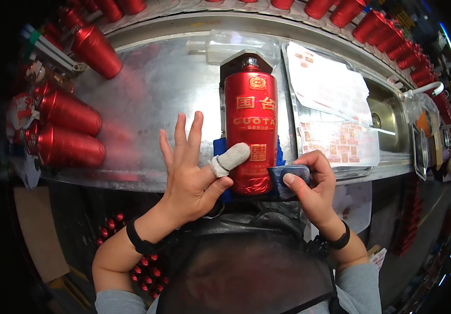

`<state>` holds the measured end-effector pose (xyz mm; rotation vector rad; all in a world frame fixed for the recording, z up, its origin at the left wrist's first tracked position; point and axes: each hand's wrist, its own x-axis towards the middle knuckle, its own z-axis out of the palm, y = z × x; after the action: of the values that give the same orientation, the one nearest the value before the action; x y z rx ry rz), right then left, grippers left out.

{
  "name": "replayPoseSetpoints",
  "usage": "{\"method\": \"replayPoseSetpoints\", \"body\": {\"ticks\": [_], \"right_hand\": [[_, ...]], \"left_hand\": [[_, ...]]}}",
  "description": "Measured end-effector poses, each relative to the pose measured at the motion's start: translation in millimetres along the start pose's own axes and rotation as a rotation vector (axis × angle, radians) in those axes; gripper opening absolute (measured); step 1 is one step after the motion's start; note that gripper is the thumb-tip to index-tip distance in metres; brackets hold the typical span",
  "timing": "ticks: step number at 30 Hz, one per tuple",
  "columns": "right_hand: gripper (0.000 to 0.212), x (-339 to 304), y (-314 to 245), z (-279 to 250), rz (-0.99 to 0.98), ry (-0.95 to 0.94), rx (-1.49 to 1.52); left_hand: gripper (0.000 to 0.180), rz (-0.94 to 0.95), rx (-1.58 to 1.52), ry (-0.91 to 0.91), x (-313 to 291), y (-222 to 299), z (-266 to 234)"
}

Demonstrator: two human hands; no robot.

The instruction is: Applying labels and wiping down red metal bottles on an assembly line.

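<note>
A glossy red bottle [251, 120] with gold decoration and a dark cap lies in front of me, cap end away from me, on a dark holder [229, 69] with blue padding [219, 146]. My left hand [189, 180] is open, three fingers spread in the air. Its index finger wears a whitish cloth finger cover [231, 159] and rests against the bottle's lower front, by a square gold mark. Between the thumb and fingers of my right hand [314, 186] is a thin, dark blue-grey flat piece [290, 179], its edge at the bottle's lower right side.
Sheets of red-and-gold stickers [335, 144] and white backing paper [325, 76] lie on a tray at the right, before a metal sink [385, 115]. Several red bottles [66, 149] lie at the left of the metal table [147, 104]. A clear plastic container [241, 44] sits behind.
</note>
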<state>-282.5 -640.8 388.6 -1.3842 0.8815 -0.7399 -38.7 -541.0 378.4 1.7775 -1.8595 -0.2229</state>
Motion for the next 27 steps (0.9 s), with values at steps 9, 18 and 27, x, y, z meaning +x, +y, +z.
{"method": "replayPoseSetpoints", "body": {"ticks": [9, 18, 27], "right_hand": [[0.023, -4.3, 2.0, -15.3, 0.084, 0.193, -0.02], [0.024, 0.8, -13.4, 16.3, -0.076, 0.008, -0.014], [0.022, 4.2, -1.9, -4.7, 0.016, 0.159, -0.049]], "left_hand": [[0.02, 0.192, -0.011, -0.043, 14.7, 31.0, 5.2], [0.041, 0.008, 0.011, -0.018, -26.3, 5.0, 12.6], [0.046, 0.013, -0.038, 0.036, -19.9, 4.0, 6.9]]}}
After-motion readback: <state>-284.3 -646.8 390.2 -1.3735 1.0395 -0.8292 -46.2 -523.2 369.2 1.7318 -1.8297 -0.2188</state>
